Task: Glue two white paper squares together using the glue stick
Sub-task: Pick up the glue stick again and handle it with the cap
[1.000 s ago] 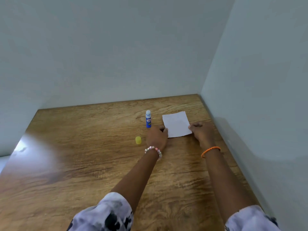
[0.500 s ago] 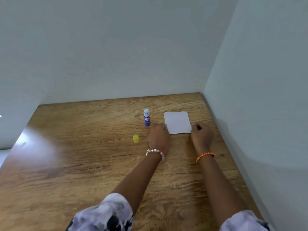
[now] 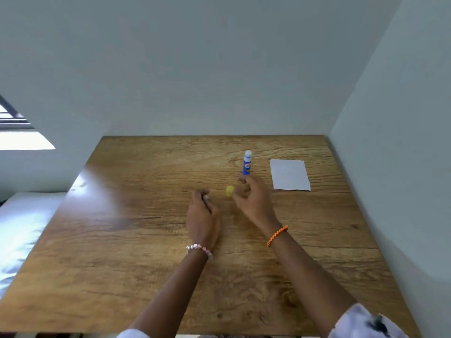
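Note:
A white paper square (image 3: 290,174) lies flat at the far right of the wooden table (image 3: 146,240); only one sheet shows from above. The blue glue stick (image 3: 247,163) stands upright with no cap, left of the paper. Its yellow cap (image 3: 229,191) lies on the table in front of the stick. My right hand (image 3: 253,198) hovers just right of the cap, fingers and thumb apart, fingertips at the cap's edge. My left hand (image 3: 202,215) rests further left with fingers curled under and holds nothing.
Pale walls close the table at the back and along the right side (image 3: 390,167). A bright window (image 3: 22,137) and a white surface (image 3: 22,228) lie beyond the table's left edge.
Both hands have let go of the paper and moved left. My right hand now sits by the yellow cap, my left hand left of it. The view has also shifted.

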